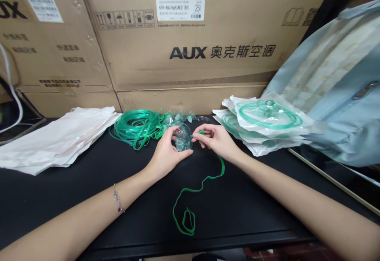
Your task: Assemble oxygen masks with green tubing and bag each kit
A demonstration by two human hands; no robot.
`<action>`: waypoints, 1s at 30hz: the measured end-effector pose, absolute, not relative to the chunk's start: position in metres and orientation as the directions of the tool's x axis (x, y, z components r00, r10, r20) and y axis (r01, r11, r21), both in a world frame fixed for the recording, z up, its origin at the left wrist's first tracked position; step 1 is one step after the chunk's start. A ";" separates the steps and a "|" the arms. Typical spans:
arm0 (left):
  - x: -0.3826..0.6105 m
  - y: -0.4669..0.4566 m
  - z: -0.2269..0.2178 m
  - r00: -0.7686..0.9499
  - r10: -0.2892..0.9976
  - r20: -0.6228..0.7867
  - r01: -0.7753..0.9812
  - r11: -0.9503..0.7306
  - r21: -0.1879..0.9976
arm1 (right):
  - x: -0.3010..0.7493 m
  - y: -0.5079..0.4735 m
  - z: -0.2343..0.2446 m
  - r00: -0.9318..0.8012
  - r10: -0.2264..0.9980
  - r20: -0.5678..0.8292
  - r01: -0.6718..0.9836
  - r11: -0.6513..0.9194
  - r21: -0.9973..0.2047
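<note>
My left hand (pixel 170 146) is closed around a clear plastic oxygen mask (pixel 182 139), thumb below and fingers along its upper edge. At the mask's right side, my right hand (pixel 212 136) pinches the end of a green elastic strap (pixel 202 190). The strap drops from under the right hand and snakes over the black table towards me, ending in a small loop. Whether its tip passes through the mask's edge is too small to tell. Behind the left hand lies a coil of green tubing (pixel 133 124) with more green straps (pixel 144 136).
Small clear plastic parts (pixel 181 116) lie behind the mask. White pouches (pixel 59 138) are stacked at left, and filled clear bags (pixel 267 118) with green tubing at right. Cardboard boxes (pixel 190 71) stand behind the black table (pixel 133 217); light blue fabric (pixel 332 106) hangs at right.
</note>
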State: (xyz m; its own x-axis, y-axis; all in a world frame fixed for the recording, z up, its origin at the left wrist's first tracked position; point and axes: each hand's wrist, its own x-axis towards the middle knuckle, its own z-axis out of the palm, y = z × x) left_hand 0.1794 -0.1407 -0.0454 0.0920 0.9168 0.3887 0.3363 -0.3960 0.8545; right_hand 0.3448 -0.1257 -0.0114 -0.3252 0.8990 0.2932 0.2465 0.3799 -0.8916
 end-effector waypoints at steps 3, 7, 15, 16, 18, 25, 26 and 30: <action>0.179 -0.140 -0.045 0.089 0.919 0.384 0.345 -0.390 0.854 | 0.345 -0.125 -0.013 -0.331 0.899 0.287 0.219 0.369 -0.903; 0.179 -0.140 -0.044 0.078 0.920 0.384 0.389 -0.383 0.838 | 0.346 -0.125 -0.013 -0.330 0.900 0.286 0.208 0.364 -0.908; 0.179 -0.141 -0.042 0.084 0.920 0.383 0.373 -0.386 0.844 | 0.346 -0.123 -0.014 -0.321 0.906 0.275 0.208 0.351 -0.913; 0.179 -0.141 -0.042 0.090 0.922 0.376 0.365 -0.382 0.849 | 0.346 -0.124 -0.015 -0.323 0.906 0.272 0.213 0.350 -0.912; 0.179 -0.142 -0.042 0.095 0.923 0.373 0.353 -0.381 0.854 | 0.346 -0.124 -0.015 -0.327 0.905 0.273 0.220 0.354 -0.909; 0.179 -0.143 -0.043 0.134 0.915 0.381 0.279 -0.404 0.871 | 0.348 -0.123 -0.017 -0.289 0.823 0.489 0.360 0.567 -0.741; 0.179 -0.143 -0.043 0.145 0.910 0.388 0.267 -0.414 0.870 | 0.347 -0.123 -0.017 -0.283 0.817 0.503 0.378 0.577 -0.724; 0.180 -0.144 -0.042 0.190 0.900 0.393 0.221 -0.429 0.876 | 0.345 -0.124 -0.017 -0.274 0.886 0.374 0.320 0.451 -0.833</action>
State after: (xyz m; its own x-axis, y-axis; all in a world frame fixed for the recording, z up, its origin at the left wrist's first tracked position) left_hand 0.1801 -0.1445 -0.0422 0.1899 0.8999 0.3926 0.2206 -0.4288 0.8761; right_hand 0.3449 -0.1242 -0.0173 -0.2740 0.8860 0.3741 0.3201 0.4508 -0.8333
